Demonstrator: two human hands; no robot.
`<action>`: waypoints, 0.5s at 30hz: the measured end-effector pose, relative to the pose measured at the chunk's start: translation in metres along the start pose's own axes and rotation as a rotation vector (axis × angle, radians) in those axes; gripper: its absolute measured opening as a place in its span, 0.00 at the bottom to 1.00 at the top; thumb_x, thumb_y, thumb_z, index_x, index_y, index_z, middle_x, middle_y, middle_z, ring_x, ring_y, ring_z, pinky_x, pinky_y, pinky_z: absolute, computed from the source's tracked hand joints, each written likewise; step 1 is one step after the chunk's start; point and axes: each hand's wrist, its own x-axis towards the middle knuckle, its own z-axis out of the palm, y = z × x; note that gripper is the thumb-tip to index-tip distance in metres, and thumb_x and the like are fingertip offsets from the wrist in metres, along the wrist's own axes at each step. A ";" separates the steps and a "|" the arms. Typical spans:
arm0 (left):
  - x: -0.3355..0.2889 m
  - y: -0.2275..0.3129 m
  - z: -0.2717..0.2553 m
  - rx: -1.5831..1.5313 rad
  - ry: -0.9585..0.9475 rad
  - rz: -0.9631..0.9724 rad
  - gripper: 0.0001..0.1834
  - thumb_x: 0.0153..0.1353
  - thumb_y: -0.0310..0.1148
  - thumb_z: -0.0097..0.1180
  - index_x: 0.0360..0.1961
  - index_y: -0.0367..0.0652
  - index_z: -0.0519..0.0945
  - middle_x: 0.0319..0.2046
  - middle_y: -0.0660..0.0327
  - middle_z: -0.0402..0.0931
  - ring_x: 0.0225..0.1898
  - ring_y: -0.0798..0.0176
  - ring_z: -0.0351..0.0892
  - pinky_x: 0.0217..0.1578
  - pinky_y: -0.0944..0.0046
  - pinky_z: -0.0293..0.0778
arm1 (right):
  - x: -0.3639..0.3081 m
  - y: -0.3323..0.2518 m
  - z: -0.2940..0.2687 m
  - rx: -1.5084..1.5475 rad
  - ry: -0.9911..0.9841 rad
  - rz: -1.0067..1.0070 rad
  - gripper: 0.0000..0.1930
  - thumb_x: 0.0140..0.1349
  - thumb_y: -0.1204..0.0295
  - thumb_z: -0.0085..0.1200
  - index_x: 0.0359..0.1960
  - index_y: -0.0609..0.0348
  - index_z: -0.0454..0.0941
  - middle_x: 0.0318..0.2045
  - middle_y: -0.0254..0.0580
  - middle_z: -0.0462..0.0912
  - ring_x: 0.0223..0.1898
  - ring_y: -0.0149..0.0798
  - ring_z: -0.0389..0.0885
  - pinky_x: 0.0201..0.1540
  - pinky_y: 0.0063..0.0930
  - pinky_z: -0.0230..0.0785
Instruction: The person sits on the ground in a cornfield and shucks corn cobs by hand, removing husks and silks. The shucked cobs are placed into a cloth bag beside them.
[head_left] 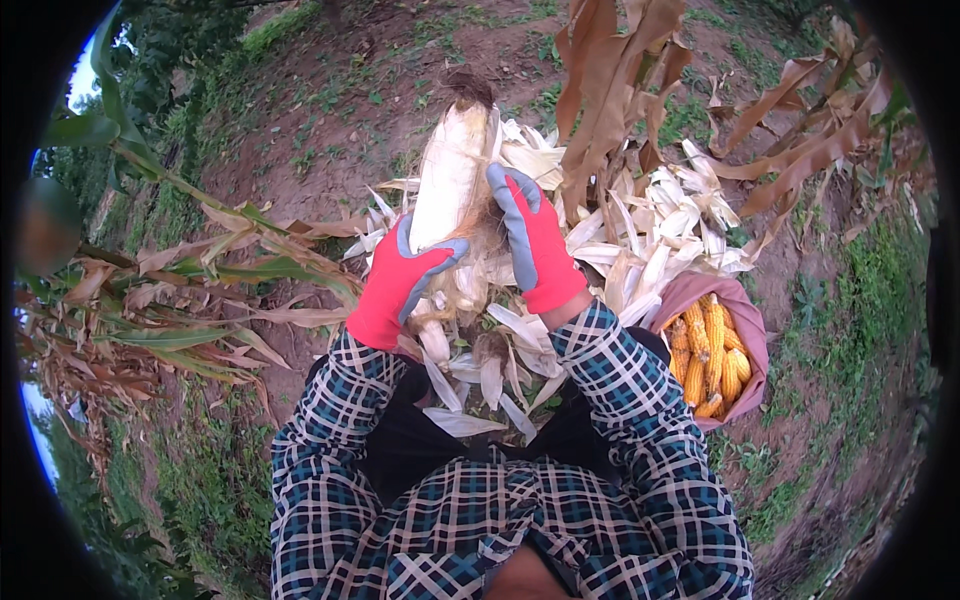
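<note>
My left hand, in a red and grey work glove, is closed round the lower end of a large ear of corn. The ear stands tilted up in front of me in its pale husk, with dark dried silk at its tip and loose silk strands along its right side. My right hand, gloved alike, is beside the ear's right edge with its fingers stretched upward. Its fingertips are close to the husk; whether they touch it I cannot tell. Below the hands lie more husked ears and loose husks.
A heap of stripped pale husks spreads to the right. Near my right elbow stands a pinkish sack with several bare yellow cobs in it. Dry corn stalks lean in from the left, and brown leaves hang ahead.
</note>
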 end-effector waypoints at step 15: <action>0.017 -0.025 0.000 -0.069 -0.079 0.124 0.37 0.53 0.40 0.64 0.60 0.32 0.64 0.54 0.55 0.71 0.54 0.62 0.70 0.57 0.62 0.64 | 0.017 0.062 -0.042 0.168 -0.162 -0.099 0.27 0.61 0.85 0.48 0.63 0.68 0.57 0.54 0.46 0.72 0.54 0.33 0.71 0.59 0.27 0.64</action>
